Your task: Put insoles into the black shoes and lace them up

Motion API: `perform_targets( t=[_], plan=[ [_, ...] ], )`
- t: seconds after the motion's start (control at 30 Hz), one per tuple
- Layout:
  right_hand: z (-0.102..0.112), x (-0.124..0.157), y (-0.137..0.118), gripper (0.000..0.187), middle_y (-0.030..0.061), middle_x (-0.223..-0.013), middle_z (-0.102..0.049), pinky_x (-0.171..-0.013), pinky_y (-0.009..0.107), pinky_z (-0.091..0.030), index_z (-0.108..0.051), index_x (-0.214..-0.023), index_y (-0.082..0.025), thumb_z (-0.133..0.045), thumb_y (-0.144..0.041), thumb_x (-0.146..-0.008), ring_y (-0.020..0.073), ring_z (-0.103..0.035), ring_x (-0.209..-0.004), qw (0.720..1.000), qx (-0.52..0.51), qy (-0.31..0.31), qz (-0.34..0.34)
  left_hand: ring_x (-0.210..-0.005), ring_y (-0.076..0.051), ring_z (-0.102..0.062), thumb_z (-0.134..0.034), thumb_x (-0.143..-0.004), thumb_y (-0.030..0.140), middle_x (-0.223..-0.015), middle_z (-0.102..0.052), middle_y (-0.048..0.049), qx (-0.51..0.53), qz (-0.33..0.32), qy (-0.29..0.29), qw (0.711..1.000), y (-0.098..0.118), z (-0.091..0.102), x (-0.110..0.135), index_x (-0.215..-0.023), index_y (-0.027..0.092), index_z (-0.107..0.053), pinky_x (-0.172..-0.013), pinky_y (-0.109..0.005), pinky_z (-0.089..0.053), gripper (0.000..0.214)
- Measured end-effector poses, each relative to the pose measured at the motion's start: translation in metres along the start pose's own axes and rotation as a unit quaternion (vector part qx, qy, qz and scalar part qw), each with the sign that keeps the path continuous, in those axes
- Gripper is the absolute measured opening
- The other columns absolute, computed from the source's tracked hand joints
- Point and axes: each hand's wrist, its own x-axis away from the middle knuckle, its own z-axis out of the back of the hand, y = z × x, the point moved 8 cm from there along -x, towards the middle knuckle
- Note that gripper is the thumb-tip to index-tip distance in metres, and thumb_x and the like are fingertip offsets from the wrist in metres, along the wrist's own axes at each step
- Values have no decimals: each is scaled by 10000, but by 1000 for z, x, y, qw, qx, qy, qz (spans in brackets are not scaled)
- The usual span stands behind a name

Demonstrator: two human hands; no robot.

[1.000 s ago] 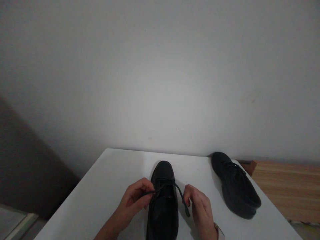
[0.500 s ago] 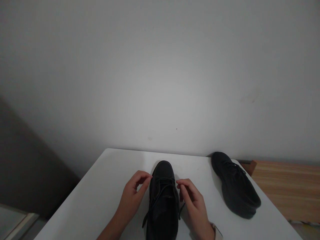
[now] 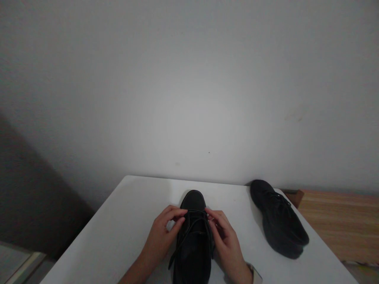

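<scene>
A black lace-up shoe (image 3: 193,250) stands on the white table (image 3: 118,232), toe pointing away from me. My left hand (image 3: 161,238) is at its left side, thumb and fingertips pinched on the lacing near the toe end. Opposite it, my right hand (image 3: 226,240) pinches the same lacing from the right side. The loose shoelace (image 3: 175,254) ends hang down along both sides of the shoe. A watch strap (image 3: 256,275) shows on my right wrist.
A second black shoe (image 3: 278,223) lies on the table's right part, angled toward the far corner. Beyond the right edge is a wooden surface (image 3: 340,225). A plain grey wall (image 3: 189,98) rises right behind the table.
One second ago both hands held the lace ends pulled out to the sides. They let them drop, then moved forward and inward onto the lacing near the toe.
</scene>
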Motion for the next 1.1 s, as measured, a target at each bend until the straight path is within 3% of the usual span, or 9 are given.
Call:
perform_targets(
  t=[0.37, 0.67, 0.9, 1.1],
  plan=[
    [3, -2, 14, 222, 61, -927, -654, -773, 319, -527, -691, -1021, -222, -593, -410, -951, 224, -644, -864, 999, 2, 26, -35, -854, -229, -667, -591, -884, 262, -860, -698, -55, -15, 23, 15, 1000, -1, -2, -1, -859, 208, -716, -792, -334, -506, 139],
    [2, -3, 7, 264, 73, -982, -651, -742, 309, -520, -700, -1128, -239, -573, -397, -958, 220, -640, -867, 999, 18, 24, -15, -829, -226, -666, -592, -867, 282, -848, -695, -49, -2, 36, 19, 999, -2, -2, 0, -866, 210, -699, -766, -326, -506, 130],
    [3, -2, 14, 190, 48, -901, -641, -727, 314, -513, -689, -1013, -236, -592, -387, -951, 205, -618, -783, 999, 3, 25, -37, -791, -218, -657, -589, -872, 277, -813, -671, -34, -6, 43, 17, 999, -5, -4, 1, -830, 203, -661, -748, -320, -503, 111],
    [2, -3, 13, 192, 62, -918, -661, -748, 323, -504, -699, -980, -231, -591, -387, -951, 228, -641, -846, 999, 2, 21, -28, -771, -209, -643, -568, -868, 270, -789, -655, -29, -7, 39, 22, 999, -1, -5, -1, -794, 207, -635, -734, -310, -502, 118]
  ],
)
